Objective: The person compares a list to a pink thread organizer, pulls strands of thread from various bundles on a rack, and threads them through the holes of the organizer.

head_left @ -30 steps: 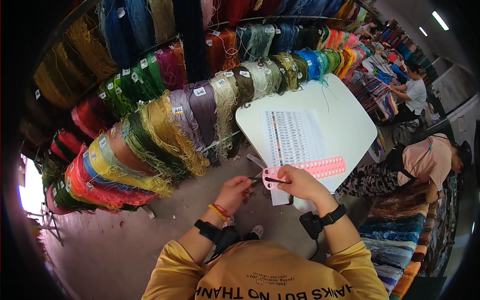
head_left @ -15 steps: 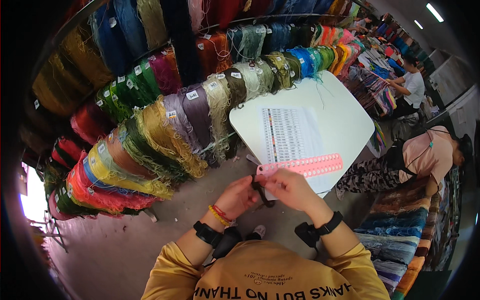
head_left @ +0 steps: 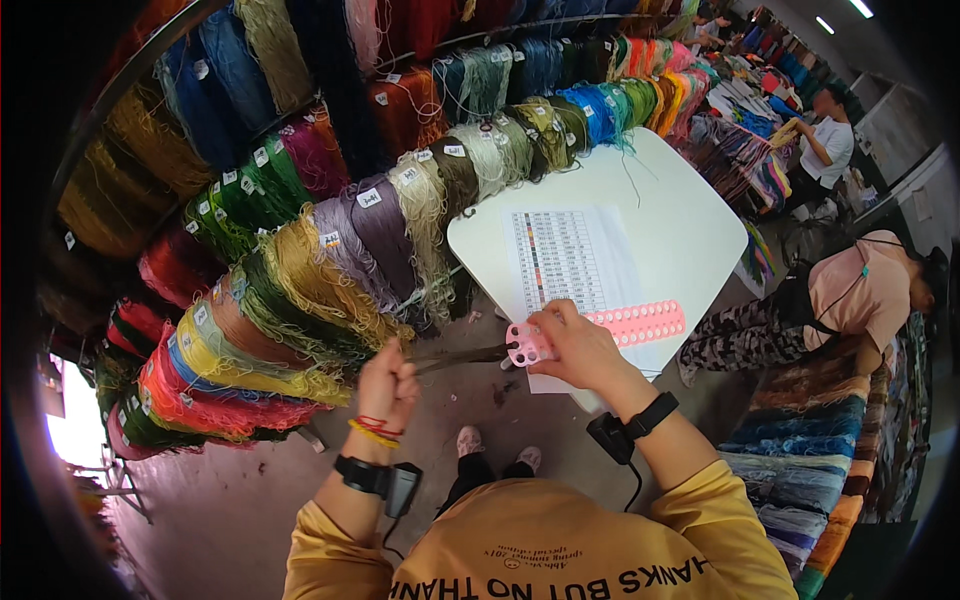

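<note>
Apart now: left hand (head_left: 388, 385) has drawn a dark thread bundle (head_left: 460, 356) taut, fist clenched; right hand (head_left: 580, 345) pinches the pink holed card (head_left: 640, 323) at the table's (head_left: 690, 230) near edge. Threading underway; next needs steady pulling.

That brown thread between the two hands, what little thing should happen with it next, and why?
Probably pull it a bit further through the hole. The left hand pinches a taut strand of thread that runs to the end of the pink card with holes, which the right hand steadies at the edge of the white table. It looks only partly drawn through.
</note>
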A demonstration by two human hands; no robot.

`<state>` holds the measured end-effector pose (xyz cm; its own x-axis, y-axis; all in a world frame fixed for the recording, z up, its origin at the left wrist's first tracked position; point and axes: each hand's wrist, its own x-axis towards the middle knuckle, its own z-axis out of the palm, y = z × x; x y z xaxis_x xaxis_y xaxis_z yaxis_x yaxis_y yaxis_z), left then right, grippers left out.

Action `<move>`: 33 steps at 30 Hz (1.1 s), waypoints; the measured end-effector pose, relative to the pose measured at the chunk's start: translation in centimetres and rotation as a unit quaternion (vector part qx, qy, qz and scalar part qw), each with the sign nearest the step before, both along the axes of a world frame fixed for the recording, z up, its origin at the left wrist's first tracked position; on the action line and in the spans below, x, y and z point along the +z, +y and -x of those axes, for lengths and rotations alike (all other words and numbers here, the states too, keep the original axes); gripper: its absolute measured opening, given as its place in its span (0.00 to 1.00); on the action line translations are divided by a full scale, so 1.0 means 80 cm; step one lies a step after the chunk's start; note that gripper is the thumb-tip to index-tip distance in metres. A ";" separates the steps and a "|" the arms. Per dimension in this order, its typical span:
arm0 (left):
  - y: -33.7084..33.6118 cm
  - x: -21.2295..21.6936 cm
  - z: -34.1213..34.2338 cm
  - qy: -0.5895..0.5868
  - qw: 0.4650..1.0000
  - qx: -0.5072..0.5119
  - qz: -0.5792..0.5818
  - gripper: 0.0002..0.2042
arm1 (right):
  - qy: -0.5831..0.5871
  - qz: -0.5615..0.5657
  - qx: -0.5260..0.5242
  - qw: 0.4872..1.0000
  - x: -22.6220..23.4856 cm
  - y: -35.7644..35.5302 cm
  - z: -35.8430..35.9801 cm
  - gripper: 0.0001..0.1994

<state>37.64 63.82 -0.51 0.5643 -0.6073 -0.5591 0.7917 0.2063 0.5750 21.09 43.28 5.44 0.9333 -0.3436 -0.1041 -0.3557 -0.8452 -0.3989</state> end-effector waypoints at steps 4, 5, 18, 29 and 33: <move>0.042 0.020 -0.047 -0.062 0.995 0.062 -0.048 0.16 | -0.009 0.000 -0.004 1.000 -0.005 -0.007 0.005 0.28; 0.062 0.034 -0.057 -0.087 0.989 0.092 -0.075 0.16 | -0.005 -0.001 0.001 1.000 -0.002 -0.005 0.003 0.28; 0.124 0.098 -0.093 -0.330 0.917 0.203 -0.098 0.13 | 0.016 -0.021 0.011 1.000 0.002 -0.004 0.001 0.28; 0.158 0.099 -0.108 -0.750 0.516 0.024 -0.413 0.15 | 0.029 -0.023 0.050 0.998 0.000 -0.019 0.004 0.29; 0.162 0.087 -0.092 -0.754 0.472 -0.016 -0.457 0.08 | 0.019 -0.012 0.044 0.999 -0.002 -0.017 0.005 0.28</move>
